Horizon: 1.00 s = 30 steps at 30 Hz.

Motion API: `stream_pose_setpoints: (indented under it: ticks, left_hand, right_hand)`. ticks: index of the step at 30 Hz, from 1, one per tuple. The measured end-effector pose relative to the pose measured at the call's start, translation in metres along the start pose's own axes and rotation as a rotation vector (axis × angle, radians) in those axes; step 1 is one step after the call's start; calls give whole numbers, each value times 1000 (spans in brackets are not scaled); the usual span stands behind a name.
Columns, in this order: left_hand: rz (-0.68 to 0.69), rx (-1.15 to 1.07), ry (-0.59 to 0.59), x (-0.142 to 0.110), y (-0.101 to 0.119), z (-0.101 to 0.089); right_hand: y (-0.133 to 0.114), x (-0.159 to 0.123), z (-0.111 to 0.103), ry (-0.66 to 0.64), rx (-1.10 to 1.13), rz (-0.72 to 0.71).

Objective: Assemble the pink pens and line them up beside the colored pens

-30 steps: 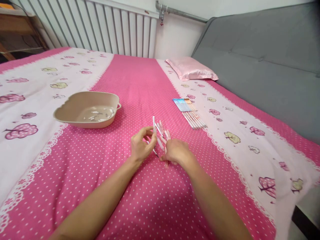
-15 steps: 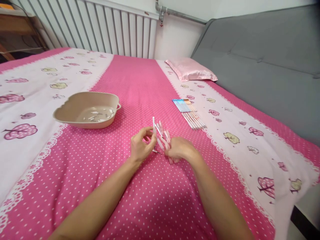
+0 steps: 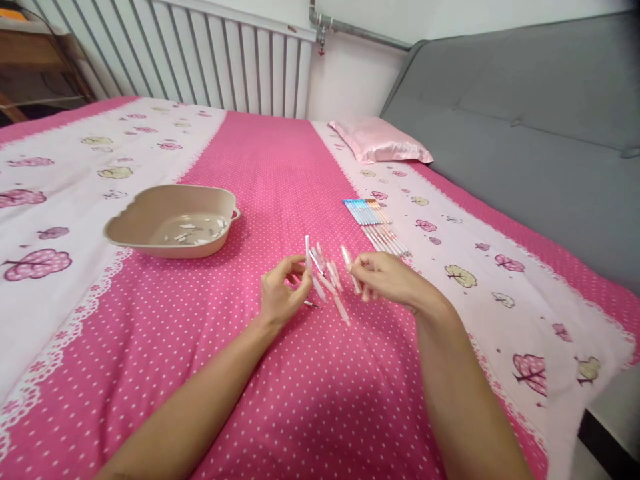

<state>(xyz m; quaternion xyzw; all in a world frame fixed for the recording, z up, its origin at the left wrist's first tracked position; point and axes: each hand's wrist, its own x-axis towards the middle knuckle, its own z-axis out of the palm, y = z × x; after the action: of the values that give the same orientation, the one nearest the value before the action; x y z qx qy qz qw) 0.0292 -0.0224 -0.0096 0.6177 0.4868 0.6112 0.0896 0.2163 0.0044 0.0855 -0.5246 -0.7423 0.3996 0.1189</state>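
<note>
My left hand (image 3: 281,293) is closed on a thin white pen refill (image 3: 308,253) that stands upright between its fingertips. My right hand (image 3: 387,280) pinches a clear pink pen (image 3: 349,267) lifted just off the bed. Between the two hands several more pink pens (image 3: 327,280) lie loose on the pink dotted bedspread (image 3: 280,167). A small dark-tipped piece (image 3: 312,305) lies under my left fingers.
A beige tray (image 3: 150,227) holding small white bits sits to the left. A neat row of pens (image 3: 376,227) lies to the right of the loose ones. A pink pillow (image 3: 380,141), a grey headboard (image 3: 525,133) and a white radiator (image 3: 200,60) border the bed.
My right hand has risen from the pile and moved right, taking one pink pen with it. My left hand has stayed put with the refill.
</note>
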Motion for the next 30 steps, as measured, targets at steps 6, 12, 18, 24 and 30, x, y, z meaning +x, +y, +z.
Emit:
stream_pose_setpoints:
  ticks: [6,12,18,24,30]
  left_hand:
    - [-5,2,-16,-1,0,1]
    - [-5,-24,-55,-2,-2,2]
    - [12,-8,-106,-3,-2,1]
    - [59,4,-171,-3,-1,1]
    - [132,21,-199,-5,-2,2]
  right_hand:
    - [-1,2,3,33,325,-47]
    - [-9,1,4,156,480,-88]
    - [-9,6,8,310,524,-259]
    - [-12,9,12,415,551,-362]
    - [-13,10,15,481,587,-413]
